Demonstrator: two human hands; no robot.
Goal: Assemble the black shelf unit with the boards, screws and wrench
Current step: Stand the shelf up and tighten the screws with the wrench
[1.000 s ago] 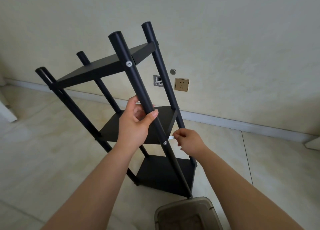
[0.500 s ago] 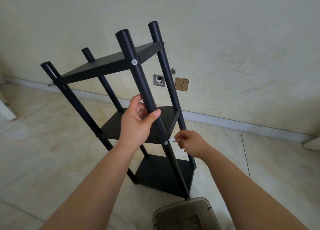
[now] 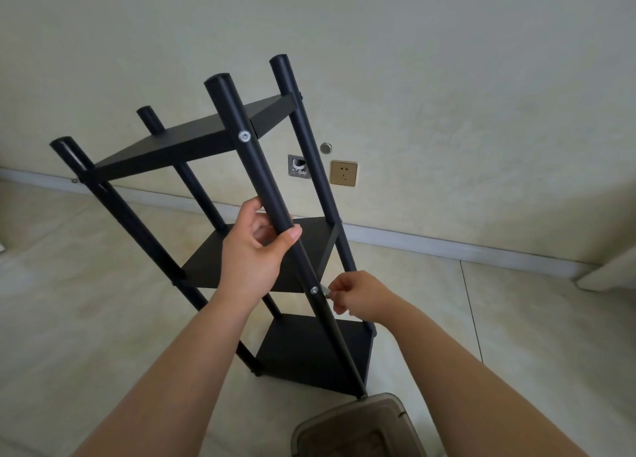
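The biggest risk, as I judge it, is the wrench slipping out of the screw on the near post: the shelf is tipped away toward 12 o'clock, seemingly resting on its near feet only, and any shove from the turning hand could rock it and cam the tool out, rounding the head. The left hand is the only steadying point, its thumb and fingers curled round the near post above the middle board; if that grip loosens, the frame could swing or fall toward the wall. The right hand, at 3 o'clock of the screw, pinches the small silvery wrench between thumb and fingertips; only a short stub shows, so I cannot tell how deep it sits. The bin stands right by the near foot at 6 o'clock and could be knocked. The shelf sits mid-frame on the tiled floor, matte black, four round posts, three boards in place, a bright screw showing at the top board; it looks nearly finished
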